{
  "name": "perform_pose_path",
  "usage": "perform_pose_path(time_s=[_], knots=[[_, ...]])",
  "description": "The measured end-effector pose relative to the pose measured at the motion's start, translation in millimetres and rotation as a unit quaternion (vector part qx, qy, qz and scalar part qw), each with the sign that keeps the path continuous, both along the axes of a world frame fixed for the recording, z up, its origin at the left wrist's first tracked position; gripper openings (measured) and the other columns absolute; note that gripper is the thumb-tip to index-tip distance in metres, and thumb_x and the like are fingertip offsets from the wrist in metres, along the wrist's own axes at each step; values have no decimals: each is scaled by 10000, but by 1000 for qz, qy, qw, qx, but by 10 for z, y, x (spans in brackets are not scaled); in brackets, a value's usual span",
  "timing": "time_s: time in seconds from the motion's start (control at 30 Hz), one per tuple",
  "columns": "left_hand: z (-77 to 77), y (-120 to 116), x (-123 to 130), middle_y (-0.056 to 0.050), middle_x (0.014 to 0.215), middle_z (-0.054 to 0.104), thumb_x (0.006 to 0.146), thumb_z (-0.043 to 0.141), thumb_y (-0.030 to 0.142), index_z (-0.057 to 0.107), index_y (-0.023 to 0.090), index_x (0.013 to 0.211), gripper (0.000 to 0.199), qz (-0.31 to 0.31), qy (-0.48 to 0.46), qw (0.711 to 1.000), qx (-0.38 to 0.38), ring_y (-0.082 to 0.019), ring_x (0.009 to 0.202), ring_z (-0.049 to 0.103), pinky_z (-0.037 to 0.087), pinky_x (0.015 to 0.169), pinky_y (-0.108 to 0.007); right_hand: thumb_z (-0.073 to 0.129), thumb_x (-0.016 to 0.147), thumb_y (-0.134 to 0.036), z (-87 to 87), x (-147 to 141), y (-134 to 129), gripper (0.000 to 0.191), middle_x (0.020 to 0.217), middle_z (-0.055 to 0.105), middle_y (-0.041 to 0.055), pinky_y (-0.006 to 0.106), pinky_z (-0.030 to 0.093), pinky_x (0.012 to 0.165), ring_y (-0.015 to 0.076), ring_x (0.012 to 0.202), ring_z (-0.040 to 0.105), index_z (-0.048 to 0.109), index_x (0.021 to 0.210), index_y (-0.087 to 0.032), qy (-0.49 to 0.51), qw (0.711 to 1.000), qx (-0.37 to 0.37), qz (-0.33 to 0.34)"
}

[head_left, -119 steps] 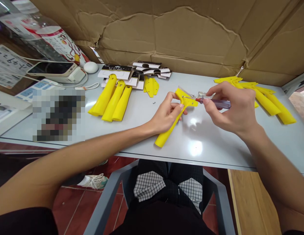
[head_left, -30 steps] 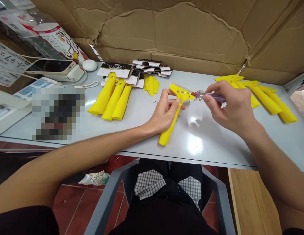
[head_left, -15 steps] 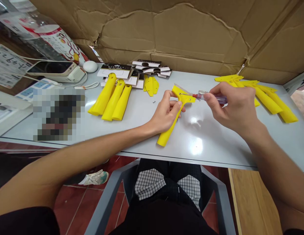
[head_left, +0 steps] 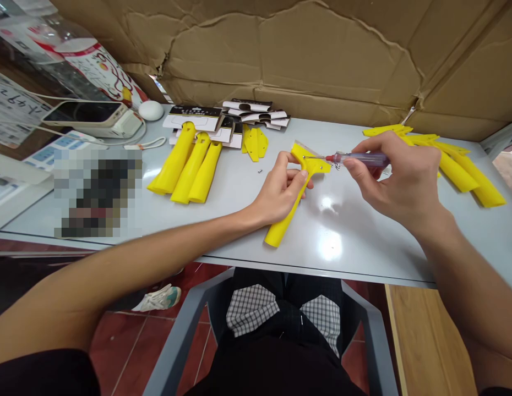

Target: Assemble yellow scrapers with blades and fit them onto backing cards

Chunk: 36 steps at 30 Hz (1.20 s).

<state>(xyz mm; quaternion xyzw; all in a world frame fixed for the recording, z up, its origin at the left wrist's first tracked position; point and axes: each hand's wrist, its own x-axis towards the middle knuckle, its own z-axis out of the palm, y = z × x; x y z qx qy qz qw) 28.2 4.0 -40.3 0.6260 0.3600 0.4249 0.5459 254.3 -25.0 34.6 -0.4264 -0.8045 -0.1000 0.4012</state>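
My left hand (head_left: pixel 281 192) is closed around the neck of a yellow scraper (head_left: pixel 286 223), whose wide head points away from me. A clear strip runs along the head's far edge. In my right hand (head_left: pixel 398 181) is a screwdriver (head_left: pixel 365 160) with a translucent purple handle, its shaft lying nearly level over the scraper head. The tip meets the head at a small screw near its left end; another screw shows farther right. Small loose screws (head_left: pixel 336 166) lie just beyond the head. One more screw (head_left: pixel 260 170) rests left of my left hand.
Yellow handles (head_left: pixel 181 165) with black-and-white cards stand left, near flat yellow plates (head_left: pixel 255 144) and folded cards (head_left: pixel 256 113). More yellow scrapers (head_left: pixel 466 170) are piled right. A phone (head_left: pixel 82 113), cables and a bottle (head_left: pixel 103 69) occupy the far left. Cardboard (head_left: pixel 289 55) walls the back.
My right hand has shifted slightly right, and the screwdriver handle has turned in its fingers. The tip stays on the scraper head; my left hand holds still.
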Motion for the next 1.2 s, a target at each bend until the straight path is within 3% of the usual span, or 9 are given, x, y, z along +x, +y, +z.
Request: perform_pose_path(time_s=[0.13,0.33,0.47,0.57,0.67,0.87,1.0,1.2], knots=[[12,0,0,8,872,715,1065,584,327,388,263,1128,215,-9,2,1000,-1,-116,651,633,511,626,-292,691,1011,-507,-2,3,14,296,562,619,-25,347,347,500,168,470,546,645,835,-273,-2,999,34,-17],[25,6,1,6,870,716,1063,591,327,398,260,1131,215,-10,6,1000,-11,-110,623,619,504,608,-284,605,1048,-514,-12,22,4,309,593,629,-6,365,411,547,190,514,572,668,860,-276,-37,997,-9,-67],[46,-5,-2,5,873,722,1061,586,313,398,257,1130,208,-10,9,1000,-11,-107,617,611,506,613,-286,697,983,-350,7,17,1,101,849,753,20,365,517,637,201,685,686,673,1029,-264,-23,1000,-9,18],[67,-12,-12,2,876,729,1058,596,336,405,259,1147,224,-16,21,1000,-5,-112,622,620,500,615,-289,696,949,-199,28,6,-3,90,993,782,35,366,572,746,214,871,746,677,1019,-252,-26,995,-8,99],[86,-17,-24,4,872,726,1059,589,346,405,262,1147,221,-17,30,999,0,-116,629,630,505,629,-293,695,955,-159,45,-5,-20,106,1000,796,30,373,590,770,220,901,769,696,1003,-253,-15,991,-14,129],[105,-26,-32,-5,884,728,1066,566,343,409,256,1155,200,-27,40,999,-2,-109,612,603,501,613,-288,678,1019,-243,60,-21,-43,42,869,813,1,337,573,677,189,738,764,681,982,-264,15,999,-10,36],[85,-13,-29,-5,870,720,1062,578,344,411,256,1140,204,-30,27,999,-5,-110,614,598,499,606,-283,608,1069,-354,70,-17,-36,140,750,781,-9,341,490,595,172,595,698,653,985,-251,7,1000,-25,5],[74,-3,-30,3,856,711,1060,592,345,412,258,1129,211,-31,18,999,-13,-103,604,591,489,589,-268,606,1058,-365,126,-5,-93,126,923,801,27,405,567,725,226,736,728,699,1000,-302,-11,992,-121,-20]])
